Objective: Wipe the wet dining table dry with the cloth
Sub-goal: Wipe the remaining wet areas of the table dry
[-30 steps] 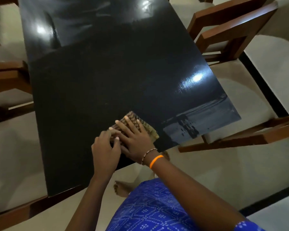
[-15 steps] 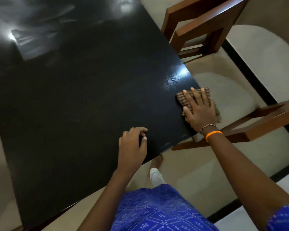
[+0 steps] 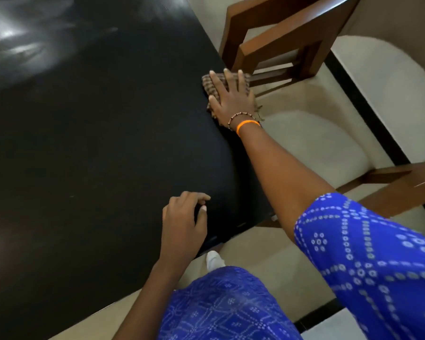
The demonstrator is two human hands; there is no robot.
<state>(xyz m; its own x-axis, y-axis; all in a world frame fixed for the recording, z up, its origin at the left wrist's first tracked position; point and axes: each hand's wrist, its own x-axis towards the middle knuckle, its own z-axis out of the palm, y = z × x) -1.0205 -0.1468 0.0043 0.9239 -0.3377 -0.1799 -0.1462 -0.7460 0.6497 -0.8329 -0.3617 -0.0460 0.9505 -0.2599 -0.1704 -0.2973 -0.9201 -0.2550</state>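
so the right hand (image 3: pixel 231 99), flat with fingers spread on the cloth (image 3: pixel 212 85), has slid it further up the table (image 3: pixel 96 143) edge by the chair (left hand (image 3: pixel 182 224) rests loosely curled, holding nothing), meaning that side's getting dried

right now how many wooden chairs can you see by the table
2. One wooden chair stands at the table's right edge beyond the cloth; part of a second chair shows nearer. Others may be out of view.

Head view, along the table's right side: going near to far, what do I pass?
left hand resting on the dining table near its corner → right hand pressing the cloth flat at the table's right edge → wooden chair beyond it.
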